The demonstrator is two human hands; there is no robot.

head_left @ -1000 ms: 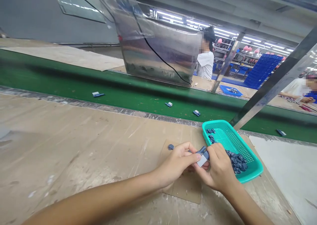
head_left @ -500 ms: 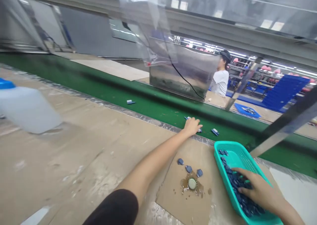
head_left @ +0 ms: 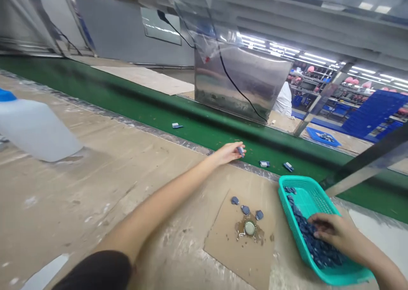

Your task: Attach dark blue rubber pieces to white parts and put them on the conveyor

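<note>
The small, slim, blue-grey piece, seemingly hard plastic, (head_left: 240, 151) is in your left hand (head_left: 228, 152), over the near edge of the long green conveyor belt (head_left: 137, 103). Your left fingertips are closed around it, with only a little of it showing between them. It looks light and stiff, unlikely to bend under a pinch; its smooth sides could slip if your fingers are wet, so the broader body probably gives a surer hold than any thin end.

Three blue-grey pieces with pale blocks lie on the belt: two near each other (head_left: 264, 164) (head_left: 288, 166) to the right of that hand, one (head_left: 177, 126) well apart to the left.

Your right hand (head_left: 338, 230) is down in the teal perforated plastic basket (head_left: 307, 194), fingers curled and thumb near them, at a heap of small dark-blue parts (head_left: 321, 251); whether they grip one is hidden. Those parts look light too, and easiest to pinch by their edges.

Between your hands, a brown cardboard sheet (head_left: 236, 251) bears three small blue-grey lumps (head_left: 245, 209) and a round metallic bottle cap (head_left: 249, 228) amid wet-looking stains. Far left stands a translucent white jug with a blue cap (head_left: 38, 128).
</note>
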